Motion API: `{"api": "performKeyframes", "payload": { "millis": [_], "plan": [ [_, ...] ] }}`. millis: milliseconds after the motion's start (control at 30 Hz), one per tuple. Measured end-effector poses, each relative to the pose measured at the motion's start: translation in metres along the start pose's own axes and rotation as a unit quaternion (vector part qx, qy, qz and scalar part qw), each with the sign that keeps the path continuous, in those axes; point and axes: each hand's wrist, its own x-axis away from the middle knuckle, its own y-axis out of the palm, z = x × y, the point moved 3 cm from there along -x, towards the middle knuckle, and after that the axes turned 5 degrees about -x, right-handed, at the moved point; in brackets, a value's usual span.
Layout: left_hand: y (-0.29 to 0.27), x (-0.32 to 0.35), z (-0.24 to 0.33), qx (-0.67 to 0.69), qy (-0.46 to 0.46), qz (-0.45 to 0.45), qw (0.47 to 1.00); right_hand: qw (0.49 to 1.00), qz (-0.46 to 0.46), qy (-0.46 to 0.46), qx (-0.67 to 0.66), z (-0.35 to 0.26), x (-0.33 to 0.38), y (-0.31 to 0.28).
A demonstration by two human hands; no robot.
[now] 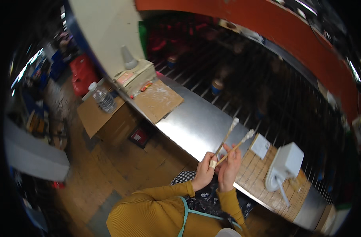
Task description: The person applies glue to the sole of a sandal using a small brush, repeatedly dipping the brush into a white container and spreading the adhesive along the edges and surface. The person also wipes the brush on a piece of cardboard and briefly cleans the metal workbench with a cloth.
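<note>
My left hand (204, 172) is closed around the lower end of a thin wooden stick (226, 136) with a white clump on its tip. A pale band, perhaps tape, shows at that hand's thumb. My right hand (229, 169) is beside it, its fingers bent around a second wooden stick (234, 147), also white and lumpy at the tip. Both sticks slant up and away to the right, their tips apart, over the metal ledge (191, 124). The lower ends of the sticks are partly hidden by my fingers.
Beyond the ledge runs a dark rack of metal rods (243, 85) with blue-and-tan cups (217, 86). A white container (286, 161) stands on a slatted board (255, 172) at right. At left are a cardboard sheet (158, 101), a grey cone (128, 58) and a bottle (103, 98) on a carton.
</note>
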Motion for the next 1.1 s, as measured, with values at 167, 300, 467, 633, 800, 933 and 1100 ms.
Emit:
{"api": "performKeyframes", "payload": {
  "millis": [167,300,467,633,800,933,1100],
  "plan": [
    [-0.002,-0.004,0.013,-0.022,0.047,0.069,0.996,0.996,-0.075,-0.016,-0.054,0.026,0.005,-0.010],
    [-0.038,-0.026,0.014,-0.086,0.122,0.146,0.978,0.997,-0.049,-0.023,0.048,0.014,-0.002,-0.016],
    [-0.180,-0.105,0.017,-0.374,0.194,0.335,0.843,0.998,-0.025,-0.053,0.033,0.001,-0.007,-0.061],
    [-0.265,-0.164,-0.008,-0.484,0.218,0.361,0.767,0.997,-0.052,-0.052,-0.015,0.000,-0.008,-0.065],
    [-0.287,-0.189,-0.025,-0.535,0.212,0.318,0.753,0.997,-0.053,-0.056,0.009,0.000,-0.008,-0.063],
    [-0.291,-0.204,-0.038,-0.605,0.129,0.314,0.720,0.997,-0.052,-0.058,0.016,-0.003,-0.007,-0.066],
    [-0.318,-0.207,-0.057,-0.683,0.089,0.309,0.656,0.996,-0.061,-0.052,0.024,-0.002,-0.008,-0.067]
  ]
}}
